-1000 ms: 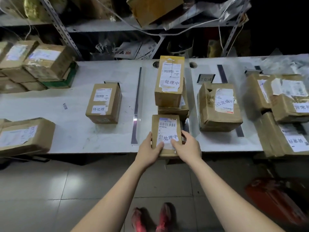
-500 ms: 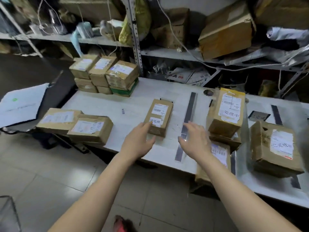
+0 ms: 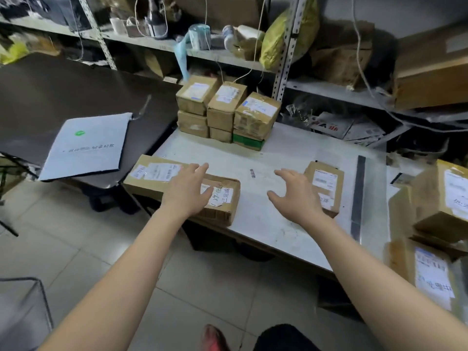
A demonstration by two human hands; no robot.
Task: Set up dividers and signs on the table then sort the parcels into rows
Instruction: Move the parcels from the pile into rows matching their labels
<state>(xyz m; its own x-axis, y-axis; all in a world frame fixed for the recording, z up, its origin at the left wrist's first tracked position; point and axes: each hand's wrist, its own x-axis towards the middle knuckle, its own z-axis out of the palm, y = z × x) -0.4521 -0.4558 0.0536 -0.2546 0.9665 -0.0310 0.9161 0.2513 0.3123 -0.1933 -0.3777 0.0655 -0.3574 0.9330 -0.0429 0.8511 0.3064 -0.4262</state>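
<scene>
Two flat cardboard parcels lie side by side at the white table's (image 3: 266,224) front left corner. My left hand (image 3: 188,191) hovers open over the nearer parcel (image 3: 222,201), which carries a handwritten white label. My right hand (image 3: 295,196) is open above bare table, just left of a small labelled parcel (image 3: 326,183). A dark divider strip (image 3: 358,196) lies on the table to the right of that parcel. More parcels with handwritten labels (image 3: 445,201) stand at the right edge.
A stack of several small parcels (image 3: 225,110) stands at the table's back left, one on a green box. A dark side table (image 3: 63,97) with a grey pouch (image 3: 86,145) is on the left. Cluttered metal shelves (image 3: 283,59) rise behind. Tiled floor lies below.
My hands let go of the labelled parcel at the front edge. My view and both open hands swung left to the parcels at the table's left corner.
</scene>
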